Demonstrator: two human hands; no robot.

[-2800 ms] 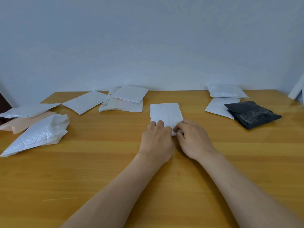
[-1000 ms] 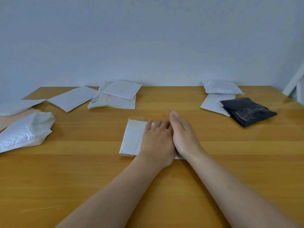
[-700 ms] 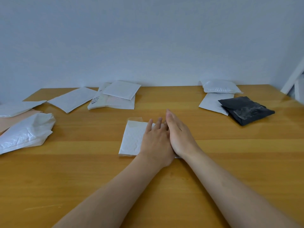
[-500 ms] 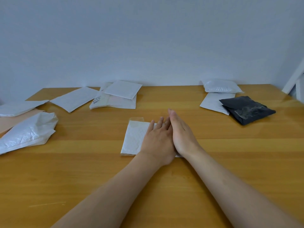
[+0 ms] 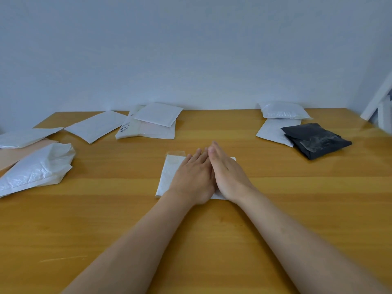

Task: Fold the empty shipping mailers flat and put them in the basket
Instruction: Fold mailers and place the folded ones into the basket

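Centrally in the head view, a folded white bubble mailer is seen lying flat on the wooden table, near the middle. It is pressed down by both hands. The left hand is laid palm down on it with straight fingers. The right hand is set against the left one, its fingers also straight and together; nothing is gripped by either.

A crumpled white poly mailer is seen at the left edge, beside a peach mailer. At the back, a white padded mailer is stacked on a labelled mailer. At the right, a black mailer is lapped over a flat white mailer, with a glossy white mailer behind.
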